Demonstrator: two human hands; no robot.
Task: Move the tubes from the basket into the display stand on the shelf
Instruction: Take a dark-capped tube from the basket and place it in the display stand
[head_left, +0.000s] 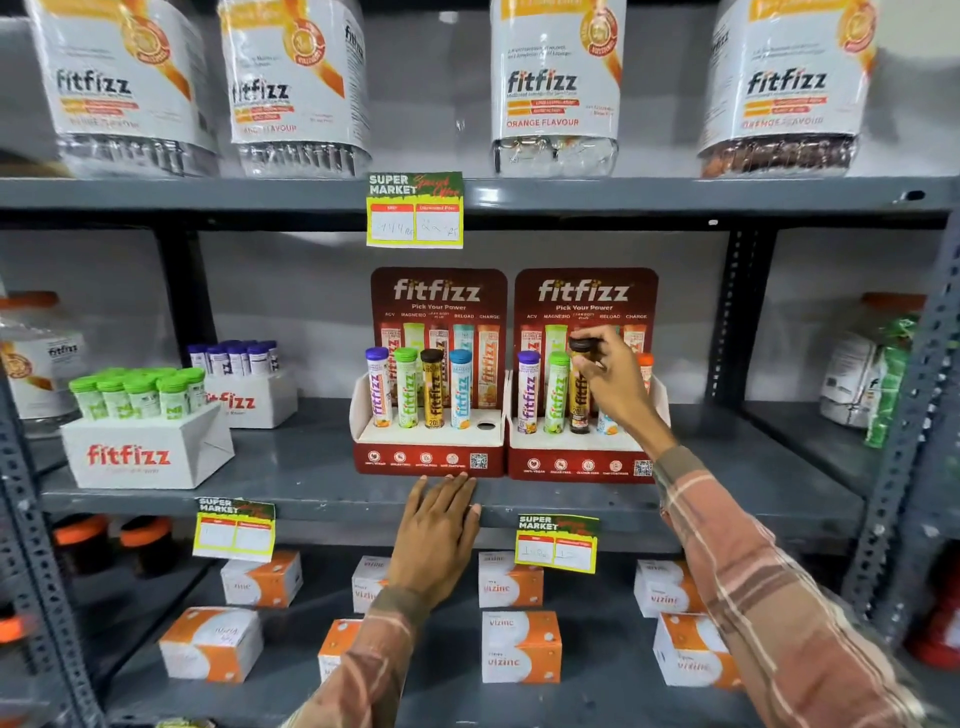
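Two stands side by side, right hand (615, 382) grip holding brown-capped tube (581, 387) in right stand (582, 457), left hand (441, 525) flat on shelf (311, 493)

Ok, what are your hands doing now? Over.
Right hand gripping the dark-capped tube in the right stand. Left hand flat on shelf edge. Nothing blocking.

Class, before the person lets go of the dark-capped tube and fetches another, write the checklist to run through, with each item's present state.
1. Right hand grips the dark-capped tube by its top: ok.
2. Tube's base fully seated in the right display stand: cannot tell.
3. Tube upright, level with its neighbours: ok.
4. Left hand flat on the shelf edge, clear of the stands: ok.
5. Left display stand full: not ok, empty hole at its right end.
6. Basket within reach: cannot tell, not in view.
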